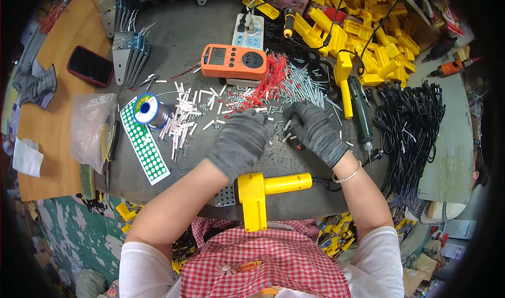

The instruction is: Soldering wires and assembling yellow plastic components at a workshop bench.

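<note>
Both my hands wear grey knitted gloves and reach into small parts in the middle of the table. My left hand [241, 144] is closed, its fingertips by the red wires [269, 83] and white sleeves [185, 114]. My right hand [319, 134] is curled, its fingertips at the near end of a heap of long screws [304, 85]. What either hand pinches is too small or hidden to make out. Nearer to me, between my forearms, lies a yellow plastic tool housing [253, 201] with a handle pointing right, on a perforated metal plate [226, 195].
An orange power meter [234, 62] and a power strip [248, 32] stand beyond my hands. To the left are a solder spool [151, 111], a green-dotted sheet [144, 140] and a phone [90, 65]. Rightward lie a dark green electric screwdriver [360, 111], black cables [410, 135] and yellow housings [363, 30].
</note>
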A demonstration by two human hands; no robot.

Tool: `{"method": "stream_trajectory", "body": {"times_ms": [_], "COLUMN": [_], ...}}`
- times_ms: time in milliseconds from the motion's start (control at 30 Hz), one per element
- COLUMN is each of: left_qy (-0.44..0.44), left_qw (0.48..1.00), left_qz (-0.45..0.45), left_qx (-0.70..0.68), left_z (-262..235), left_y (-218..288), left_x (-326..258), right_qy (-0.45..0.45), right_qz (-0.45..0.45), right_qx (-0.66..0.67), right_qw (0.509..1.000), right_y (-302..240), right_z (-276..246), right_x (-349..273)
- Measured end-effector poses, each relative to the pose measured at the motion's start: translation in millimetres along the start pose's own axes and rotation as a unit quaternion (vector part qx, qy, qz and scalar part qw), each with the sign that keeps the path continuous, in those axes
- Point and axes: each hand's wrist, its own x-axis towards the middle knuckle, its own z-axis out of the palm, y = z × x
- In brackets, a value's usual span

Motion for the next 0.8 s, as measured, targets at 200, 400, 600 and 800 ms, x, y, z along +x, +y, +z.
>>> {"method": "stream_trajectory", "body": {"times_ms": [200, 400, 600, 800], "left_qy": [-0.122, 0.069, 0.212, 0.164], "left_qw": [0.992, 0.994, 0.953, 0.929], "left_qz": [-0.018, -0.052, -0.046, -0.034], "left_qx": [0.024, -0.067, -0.212, -0.330], "left_z": [-0.1, 2.0, -25.8, -25.3], "left_y": [-6.0, -3.9, 3.8, 25.0], "left_x": [9.8, -15.7, -76.7, -141.2], "right_qy": [-0.005, -0.038, -0.159, -0.175], "right_qz": [-0.102, -0.228, -0.238, -0.272], "right_qx": [0.047, -0.133, 0.018, 0.316], "right_qw": [0.994, 0.964, 0.958, 0.892], "right_y": [-3.0, -13.9, -33.5, -42.0], "right_z": [-6.2, 9.6, 13.8, 25.7], "right_x": [-20.9, -26.7, -18.0, -33.7]}}
